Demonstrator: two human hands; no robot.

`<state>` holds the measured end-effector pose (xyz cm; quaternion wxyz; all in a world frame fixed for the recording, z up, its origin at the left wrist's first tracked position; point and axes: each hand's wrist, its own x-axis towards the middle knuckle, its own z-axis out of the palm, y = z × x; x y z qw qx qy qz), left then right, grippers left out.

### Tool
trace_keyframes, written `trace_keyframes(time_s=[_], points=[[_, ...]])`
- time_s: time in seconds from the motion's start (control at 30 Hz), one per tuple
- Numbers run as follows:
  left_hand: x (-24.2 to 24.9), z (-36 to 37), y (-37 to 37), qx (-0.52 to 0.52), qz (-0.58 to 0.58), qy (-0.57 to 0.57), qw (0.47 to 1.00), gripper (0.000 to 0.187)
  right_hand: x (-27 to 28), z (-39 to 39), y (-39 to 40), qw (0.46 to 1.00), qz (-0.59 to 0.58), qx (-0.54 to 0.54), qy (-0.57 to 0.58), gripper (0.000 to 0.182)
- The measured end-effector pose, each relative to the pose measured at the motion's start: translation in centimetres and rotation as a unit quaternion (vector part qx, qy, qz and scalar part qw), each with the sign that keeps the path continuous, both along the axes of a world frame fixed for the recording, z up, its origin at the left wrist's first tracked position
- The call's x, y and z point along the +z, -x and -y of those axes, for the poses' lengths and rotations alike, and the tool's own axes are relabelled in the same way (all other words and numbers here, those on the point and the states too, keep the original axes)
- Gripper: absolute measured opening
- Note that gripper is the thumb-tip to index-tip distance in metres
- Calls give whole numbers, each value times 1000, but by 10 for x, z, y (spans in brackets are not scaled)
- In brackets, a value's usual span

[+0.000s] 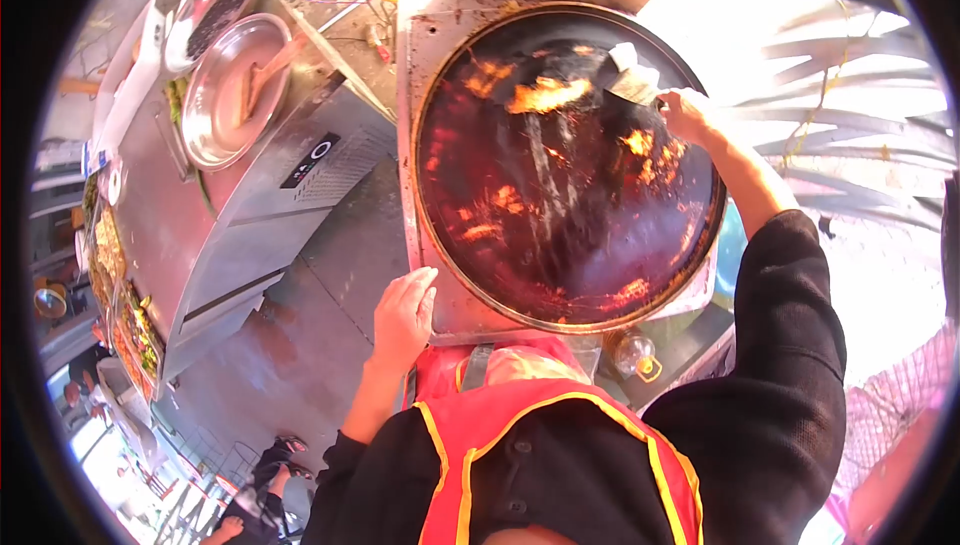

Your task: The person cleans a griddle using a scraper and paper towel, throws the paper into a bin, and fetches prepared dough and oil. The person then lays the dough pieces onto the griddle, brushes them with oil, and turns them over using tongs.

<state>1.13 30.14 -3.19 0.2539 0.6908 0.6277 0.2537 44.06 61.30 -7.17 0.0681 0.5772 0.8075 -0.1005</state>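
Wiping the pan point(575, 185) seems the step here, the right hand point(685, 113) pinching a pale pad point(632, 82) that wants even pressure next, the empty left hand point(405, 315) holding its fingers together.

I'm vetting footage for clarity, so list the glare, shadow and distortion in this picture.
Head view: bright patches, seemingly reflections, mottle the pan; head view: sunlit ground at right is nearly blown out, striped with shadows higher up; head view: the pale thing in the right hand lacks detail; head view: wide-angle distortion bows the counter.
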Motion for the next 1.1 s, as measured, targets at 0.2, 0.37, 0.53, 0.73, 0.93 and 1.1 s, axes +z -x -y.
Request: trace_keyframes(time_s=[0.2,0.37,0.53,0.73,0.93,1.1], points=[[1,-9,-6,-64,28,-10,998,21,4,109,-37,987,26,-139,77,24],[7,-15,0,-104,42,-25,993,20,-12,206,-22,954,-57,-286,66,26],[6,-11,15,-119,39,-29,992,21,14,265,0,958,-17,-272,85,27],[7,-9,19,-115,17,-13,993,21,8,194,-34,975,-19,-221,-8,20],[7,-7,0,-105,-2,5,994,19,-1,86,-85,989,27,-141,-23,23],[9,-6,-13,-101,5,7,995,19,9,68,-105,989,59,-124,46,23]])
